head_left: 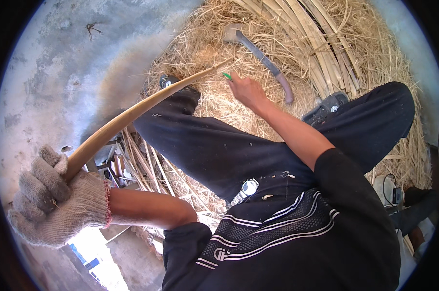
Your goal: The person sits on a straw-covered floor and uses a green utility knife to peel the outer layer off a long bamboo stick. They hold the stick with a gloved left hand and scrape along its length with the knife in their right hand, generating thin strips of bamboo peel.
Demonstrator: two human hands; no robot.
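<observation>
At the left, my left hand (pixel 54 194), in a grey knitted glove, is closed round the thick end of a long, pale bamboo strip (pixel 127 115). The strip slants up to the right and tapers to a thin tip. Close to that tip is my bare right hand (pixel 248 92), its fingers closed on a small bright green object (pixel 227 76). Most of that object is hidden by the fingers, so its kind does not show. I cannot tell whether it touches the strip.
Straw-like shavings (pixel 214 109) cover the floor between my legs. Beyond lies a curved tool (pixel 263 56) with a brown grip. A bundle of long strips (pixel 321 43) is at the upper right. A silver watch (pixel 248 187) rests at my lap. A concrete surface (pixel 59 72) fills the left.
</observation>
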